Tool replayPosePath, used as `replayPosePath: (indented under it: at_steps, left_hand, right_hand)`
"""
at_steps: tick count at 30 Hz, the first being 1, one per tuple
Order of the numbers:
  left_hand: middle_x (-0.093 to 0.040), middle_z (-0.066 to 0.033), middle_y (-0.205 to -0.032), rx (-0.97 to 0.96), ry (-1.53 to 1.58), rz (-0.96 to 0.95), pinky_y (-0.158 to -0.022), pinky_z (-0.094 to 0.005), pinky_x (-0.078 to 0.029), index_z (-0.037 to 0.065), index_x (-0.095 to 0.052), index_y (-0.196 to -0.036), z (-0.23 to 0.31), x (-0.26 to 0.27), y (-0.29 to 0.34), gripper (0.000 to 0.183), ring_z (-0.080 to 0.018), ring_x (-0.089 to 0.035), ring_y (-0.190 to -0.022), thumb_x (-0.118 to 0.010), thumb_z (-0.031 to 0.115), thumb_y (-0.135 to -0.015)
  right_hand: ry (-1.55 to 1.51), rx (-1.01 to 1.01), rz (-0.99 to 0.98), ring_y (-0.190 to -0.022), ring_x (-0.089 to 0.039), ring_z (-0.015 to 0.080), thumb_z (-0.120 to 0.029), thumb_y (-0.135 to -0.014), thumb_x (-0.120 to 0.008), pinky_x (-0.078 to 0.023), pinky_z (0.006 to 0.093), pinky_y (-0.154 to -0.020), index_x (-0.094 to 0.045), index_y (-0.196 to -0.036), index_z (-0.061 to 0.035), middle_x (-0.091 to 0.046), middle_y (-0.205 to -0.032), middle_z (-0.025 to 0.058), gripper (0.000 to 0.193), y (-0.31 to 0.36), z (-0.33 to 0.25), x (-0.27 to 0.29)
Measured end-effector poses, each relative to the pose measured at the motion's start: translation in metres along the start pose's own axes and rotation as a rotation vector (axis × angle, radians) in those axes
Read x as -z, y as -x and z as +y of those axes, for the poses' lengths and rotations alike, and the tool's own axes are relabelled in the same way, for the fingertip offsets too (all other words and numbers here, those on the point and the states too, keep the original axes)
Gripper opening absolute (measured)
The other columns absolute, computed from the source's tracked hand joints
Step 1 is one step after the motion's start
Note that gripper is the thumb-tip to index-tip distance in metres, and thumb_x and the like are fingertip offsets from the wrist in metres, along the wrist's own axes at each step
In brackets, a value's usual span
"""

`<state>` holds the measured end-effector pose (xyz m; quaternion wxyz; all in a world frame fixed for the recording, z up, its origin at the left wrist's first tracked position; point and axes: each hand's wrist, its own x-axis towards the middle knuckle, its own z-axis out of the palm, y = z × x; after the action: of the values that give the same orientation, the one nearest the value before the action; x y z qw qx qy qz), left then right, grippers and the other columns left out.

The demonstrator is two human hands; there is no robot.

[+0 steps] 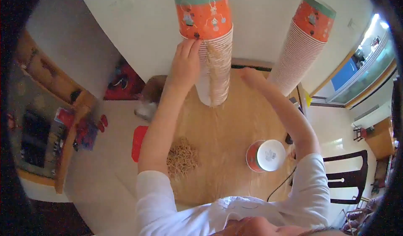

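Note:
A tall stack of nested paper tubs, orange with a green band and cartoon figures, stands at the far middle of the wooden table. My left hand touches its left side, fingers pressed together just under the top tub's rim. A tan, wrinkled strip runs down the stack's front; its material is unclear. My right hand is apart from this stack, its fingers curled between it and a second tall stack of the same tubs. Whatever the right fingers hold, if anything, cannot be made out.
A heap of tan loops like rubber bands lies near my left forearm, beside a red object. One tub with a white base lies near my right forearm. A dark chair stands right; a white wall rises behind.

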<state>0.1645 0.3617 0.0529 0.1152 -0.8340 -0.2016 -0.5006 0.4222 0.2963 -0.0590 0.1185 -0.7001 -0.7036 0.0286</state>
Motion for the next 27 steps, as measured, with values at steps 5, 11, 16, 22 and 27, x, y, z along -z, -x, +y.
replayPosePath:
  at_steps: [5,11,16,22,27]
  left_hand:
    - [-0.046,-0.0140,-0.121,0.134,0.006,-0.095,-0.092,-0.0413,-0.040,0.005,-0.049,-0.116,0.028,0.027,0.050,0.042,-0.0327,-0.045,-0.111,-0.055,-0.001,-0.076]
    - [-0.047,-0.0146,-0.120,0.678,0.192,-0.430,-0.091,-0.0384,-0.040,0.006,-0.056,-0.106,0.105,0.066,0.257,0.027,-0.0317,-0.044,-0.113,-0.057,0.004,-0.079]
    - [-0.061,-0.0098,-0.099,0.986,0.555,-0.361,-0.085,-0.0319,-0.044,0.005,-0.059,-0.097,0.189,0.078,0.326,0.016,-0.0238,-0.056,-0.097,-0.057,0.010,-0.083]
    - [-0.063,-0.0063,-0.098,1.612,1.087,-0.217,-0.082,-0.0249,-0.042,0.001,-0.061,-0.098,0.238,0.107,0.314,0.022,-0.0129,-0.057,-0.093,-0.057,0.019,-0.087]
    - [-0.062,-0.0043,-0.089,1.493,1.347,-0.279,-0.077,-0.0216,-0.041,0.003,-0.062,-0.090,0.248,0.148,0.269,0.017,-0.0087,-0.055,-0.086,-0.059,0.019,-0.085]
  right_hand:
    - [-0.663,0.027,-0.097,-0.082,-0.060,0.0288,-0.023,-0.078,-0.061,-0.048,0.0393,-0.068,-0.061,-0.094,-0.0095,-0.062,-0.084,0.0128,0.021,0.165,0.014,-0.017]
    - [0.150,0.116,-0.333,-0.097,-0.052,0.0320,-0.034,-0.071,-0.067,-0.043,0.0468,-0.078,-0.051,-0.107,-0.0091,-0.053,-0.097,0.0108,0.046,0.342,-0.088,-0.010]
    - [-0.080,0.072,-0.081,-0.085,-0.053,0.0261,-0.014,-0.074,-0.065,-0.044,0.0353,-0.071,-0.052,-0.083,-0.0069,-0.053,-0.086,0.0090,0.017,0.368,-0.084,-0.036]
    - [-0.895,-0.154,0.120,-0.069,-0.050,0.0121,-0.004,-0.076,-0.065,-0.043,0.0292,-0.065,-0.050,-0.082,-0.0030,-0.053,-0.072,0.0036,0.015,0.357,-0.115,0.005]
    - [-1.103,-0.213,0.144,-0.071,-0.048,0.0085,-0.005,-0.078,-0.064,-0.040,0.0261,-0.066,-0.050,-0.080,-0.0049,-0.051,-0.072,-0.0016,0.015,0.357,-0.131,-0.002]
